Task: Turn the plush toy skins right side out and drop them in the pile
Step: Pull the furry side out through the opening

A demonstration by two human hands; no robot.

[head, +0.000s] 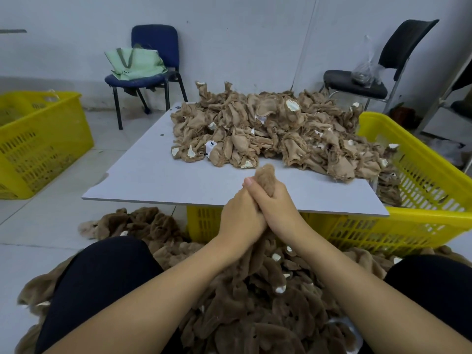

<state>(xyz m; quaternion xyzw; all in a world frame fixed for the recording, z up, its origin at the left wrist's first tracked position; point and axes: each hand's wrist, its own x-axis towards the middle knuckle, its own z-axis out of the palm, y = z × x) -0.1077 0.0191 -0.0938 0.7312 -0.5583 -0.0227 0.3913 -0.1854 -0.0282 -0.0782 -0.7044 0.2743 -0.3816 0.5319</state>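
Both hands grip one brown plush toy skin [266, 175] above the near edge of the white board [158, 175]. My left hand [241, 215] and my right hand [277, 203] are pressed together around it, and a furry tip sticks out above the fingers. The rest of the skin hangs below the hands, partly hidden. A heap of inside-out tan skins [268, 129] with white patches covers the far right of the board. A pile of furry brown skins [255, 297] lies on the floor between my knees.
The board rests on a yellow crate [421, 200] that holds more skins. Another yellow crate [38, 139] stands at the left. A blue chair [153, 80] with a green bag and a black chair [357, 85] with a plastic bag stand by the wall.
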